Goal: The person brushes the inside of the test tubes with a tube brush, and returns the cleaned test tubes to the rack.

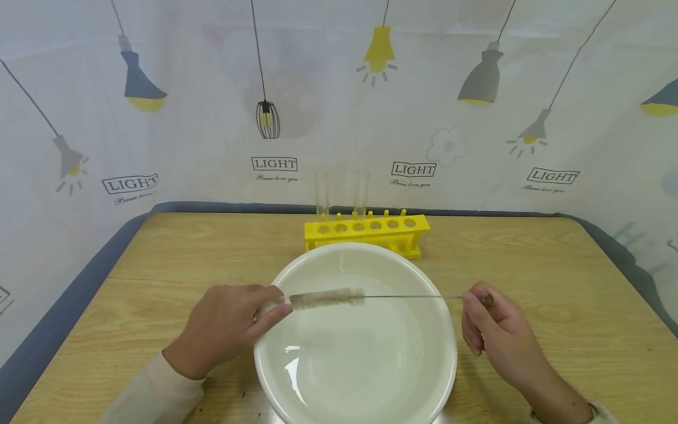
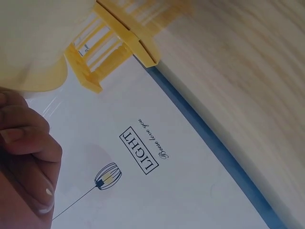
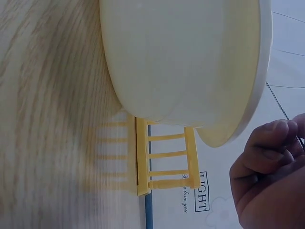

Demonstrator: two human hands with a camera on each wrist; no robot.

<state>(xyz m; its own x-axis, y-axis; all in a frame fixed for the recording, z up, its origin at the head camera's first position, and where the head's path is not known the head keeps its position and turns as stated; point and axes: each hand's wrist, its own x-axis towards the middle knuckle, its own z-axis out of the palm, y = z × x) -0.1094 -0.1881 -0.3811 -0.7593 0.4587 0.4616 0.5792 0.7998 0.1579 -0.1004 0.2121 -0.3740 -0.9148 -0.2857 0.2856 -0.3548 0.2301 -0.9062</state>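
In the head view, my left hand (image 1: 230, 318) grips a clear test tube (image 1: 274, 306) over the left side of a white basin. A test tube brush (image 1: 328, 298) lies nearly level, its pale bristles mostly within the tube and flaring at the right end. My right hand (image 1: 500, 335) pinches the far end of the brush's thin wire handle, to the right of the basin (image 1: 259, 368). The left wrist view shows curled fingers of the left hand (image 2: 28, 143), with the tube out of sight. Twisted wire meets the right hand (image 3: 274, 167) in the right wrist view.
Clear liquid with bright reflections lies in the basin. Behind it stands a yellow test tube rack (image 1: 368, 225) with two clear tubes upright at its back. A wooden table (image 1: 175, 259) carries everything. A printed curtain (image 1: 328, 76) hangs behind.
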